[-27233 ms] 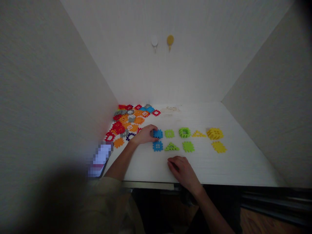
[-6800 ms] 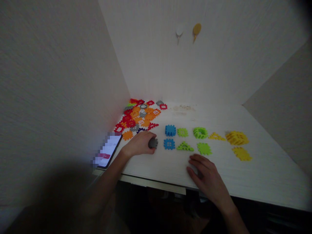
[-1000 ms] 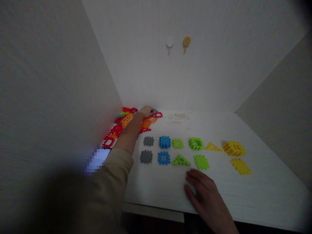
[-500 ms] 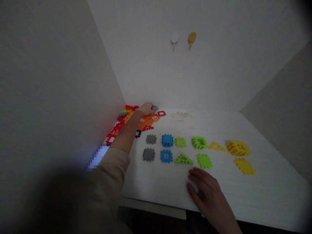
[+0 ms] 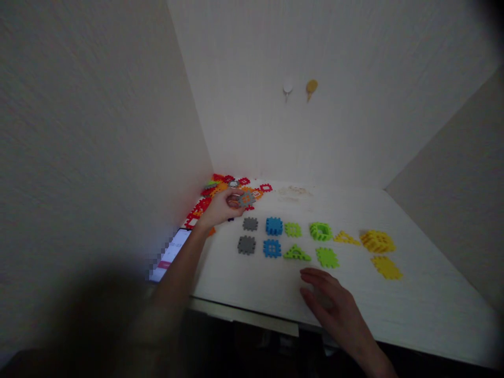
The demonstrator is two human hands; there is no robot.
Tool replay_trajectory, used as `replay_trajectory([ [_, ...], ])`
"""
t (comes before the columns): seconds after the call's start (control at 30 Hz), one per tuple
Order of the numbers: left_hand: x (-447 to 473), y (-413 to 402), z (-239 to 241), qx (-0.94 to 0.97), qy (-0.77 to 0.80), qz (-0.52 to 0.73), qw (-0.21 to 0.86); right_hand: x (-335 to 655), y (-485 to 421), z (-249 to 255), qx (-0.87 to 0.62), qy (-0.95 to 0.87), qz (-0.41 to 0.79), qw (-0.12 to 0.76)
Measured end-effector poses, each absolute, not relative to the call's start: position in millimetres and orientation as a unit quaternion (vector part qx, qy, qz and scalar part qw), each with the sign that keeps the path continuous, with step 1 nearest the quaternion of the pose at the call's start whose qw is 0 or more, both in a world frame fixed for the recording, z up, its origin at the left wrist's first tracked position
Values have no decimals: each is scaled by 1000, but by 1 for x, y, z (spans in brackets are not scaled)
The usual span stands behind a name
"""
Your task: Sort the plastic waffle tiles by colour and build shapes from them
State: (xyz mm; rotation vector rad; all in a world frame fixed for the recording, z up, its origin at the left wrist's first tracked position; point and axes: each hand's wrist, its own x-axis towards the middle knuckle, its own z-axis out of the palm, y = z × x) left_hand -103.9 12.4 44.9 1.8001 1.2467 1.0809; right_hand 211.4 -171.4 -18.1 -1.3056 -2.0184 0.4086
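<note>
Between the fingers of my left hand (image 5: 223, 208) is a grey window-shaped building tile (image 5: 247, 199), raised over the edge of a heap of red and orange tiles (image 5: 205, 203). Two solid grey tiles, the upper one (image 5: 250, 224) and the lower one (image 5: 247, 245), lie nearest to it on the table. My right hand (image 5: 328, 294) hovers or rests by the table's front, fingers apart and holding nothing. Just beyond its fingertips are a solid green tile (image 5: 327, 257) and a green triangular tile (image 5: 297, 253).
Blue tiles (image 5: 272, 248), a stack of green frames (image 5: 321, 231), a yellow triangle (image 5: 346, 238) and a yellow stack (image 5: 378, 241) stand in rows. A phone (image 5: 171, 255) lies at the left by the wall. Two hooks (image 5: 311, 87) hang on the back wall.
My left hand has drawn back from the far side of the heap toward me, bringing the grey tile with it. The right hand stays nearly in place. The view has shifted slightly.
</note>
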Motion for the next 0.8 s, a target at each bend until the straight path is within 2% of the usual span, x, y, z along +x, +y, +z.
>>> replay_trajectory([
  [0.13, -102, -35, 44, 676, 446, 412, 418, 182, -155, 10, -461, -780, 183, 382],
  [0.27, -92, -72, 45, 705, 403, 359, 460, 151, -129, 22, -442, -744, 240, 440],
  [0.47, -81, -105, 48, 747, 385, 262, 475, 132, -125, 14, -397, -779, 261, 409],
  [0.67, -81, -135, 17, 669, 451, 310, 502, 123, -149, -10, -425, -763, 287, 395],
  [0.8, -82, -149, -11, 625, 509, 370, 463, 114, -158, -28, -476, -728, 286, 403],
])
